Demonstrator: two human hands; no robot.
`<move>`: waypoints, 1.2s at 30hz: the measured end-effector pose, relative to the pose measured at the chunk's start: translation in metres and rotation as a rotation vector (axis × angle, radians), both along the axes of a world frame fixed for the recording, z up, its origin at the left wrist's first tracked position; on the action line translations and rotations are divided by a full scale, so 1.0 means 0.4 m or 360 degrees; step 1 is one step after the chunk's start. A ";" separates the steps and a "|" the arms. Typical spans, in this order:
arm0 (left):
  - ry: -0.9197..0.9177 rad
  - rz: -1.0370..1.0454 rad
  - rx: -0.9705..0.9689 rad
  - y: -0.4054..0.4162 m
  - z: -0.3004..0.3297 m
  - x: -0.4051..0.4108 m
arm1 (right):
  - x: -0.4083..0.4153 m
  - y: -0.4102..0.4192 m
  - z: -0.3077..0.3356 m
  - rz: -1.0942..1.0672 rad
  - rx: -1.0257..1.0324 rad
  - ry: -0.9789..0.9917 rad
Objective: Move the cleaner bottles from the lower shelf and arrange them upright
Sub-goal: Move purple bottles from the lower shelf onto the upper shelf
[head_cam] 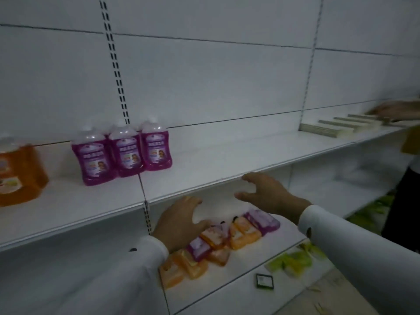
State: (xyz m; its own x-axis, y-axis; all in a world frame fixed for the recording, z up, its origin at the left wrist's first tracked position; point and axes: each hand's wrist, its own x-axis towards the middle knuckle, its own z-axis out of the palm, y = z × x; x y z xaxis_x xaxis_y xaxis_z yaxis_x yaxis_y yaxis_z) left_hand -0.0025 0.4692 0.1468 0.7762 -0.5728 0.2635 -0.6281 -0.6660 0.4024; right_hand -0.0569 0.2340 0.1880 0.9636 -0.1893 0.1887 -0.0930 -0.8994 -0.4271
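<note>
Left hand (179, 221): lower centre of frame, under the upper shelf edge; fingers spread and loosely bent, holding nothing; thumb just above the lying bottles, contact not certain.
Right hand (266, 194): centre right, fingers apart and slightly curved, nothing held; fingertips close to the upper shelf (204, 160) lip.
Lying bottles (218, 244): orange and purple cleaner bottles on their sides in a loose row across the lower shelf (250, 262), lower centre; some overlapping.
Small dark box (264, 281): lower right of centre, near the lower shelf front edge; apart from the bottles.
Standing bottles (122, 151): purple, upright, packed touching, left of centre on the upper shelf.
Orange bottle (18, 173): far left edge, upright, partly cut off.
Flat packs (336, 128): upper right, laid in a stepped row; another person's hand (395, 111) on them, blurred.
Step in hand: judged a reach for the next lying bottle.
Advice: take a top, unpinned bottle by the body; clear the shelf lip before lifting; set base down just beside the standing purple group, label outward.
</note>
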 end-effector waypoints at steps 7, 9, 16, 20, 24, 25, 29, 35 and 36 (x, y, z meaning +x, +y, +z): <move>0.0244 -0.0008 0.0112 -0.141 -0.172 0.010 | -0.034 -0.132 -0.198 -0.0150 0.0177 0.0203; 0.0310 0.0004 0.0113 -0.171 -0.220 0.042 | -0.010 -0.156 -0.258 -0.0171 0.0241 0.0248; 0.0661 -0.0017 0.0005 -0.315 -0.409 0.195 | 0.125 -0.273 -0.452 -0.0234 0.0349 0.0509; 0.0890 -0.0041 -0.0021 -0.399 -0.515 0.285 | 0.195 -0.369 -0.531 -0.0293 0.0331 0.0670; 0.0945 -0.0026 0.0020 -0.479 -0.577 0.351 | 0.257 -0.457 -0.591 -0.0357 0.0417 0.0748; 0.0975 -0.0005 0.0048 -0.494 -0.589 0.361 | 0.270 -0.473 -0.606 -0.0349 0.0450 0.0771; 0.1034 0.0041 0.0122 -0.564 -0.633 0.388 | 0.318 -0.538 -0.674 -0.0292 0.0543 0.0838; 0.1054 0.0244 0.0175 -0.716 -0.686 0.391 | 0.382 -0.693 -0.748 -0.0120 0.0641 0.0892; 0.1034 0.0279 0.0174 -0.744 -0.695 0.393 | 0.394 -0.725 -0.760 -0.0081 0.0665 0.0907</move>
